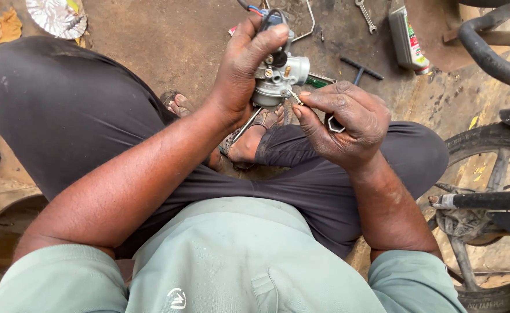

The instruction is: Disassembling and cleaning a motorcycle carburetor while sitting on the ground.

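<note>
My left hand [244,64] grips a small silver carburettor [281,78] from the left side, thumb over its top, held above my lap. My right hand [347,119] pinches a small screw with a spring [295,97] between thumb and forefinger, its tip touching the carburettor's lower right side. A metal spanner end [334,124] shows under the right hand's fingers. A thin metal rod [244,126] hangs down from below the carburettor. Black tubing runs from the carburettor's top, partly hidden by my left thumb.
I sit with legs in dark trousers [63,110] over an oily concrete floor. A T-handle tool [361,69], a spanner [366,15] and a grey oil bottle [407,39] lie ahead. A motorcycle wheel [487,174] and frame stand at right; a foil plate [56,16] lies far left.
</note>
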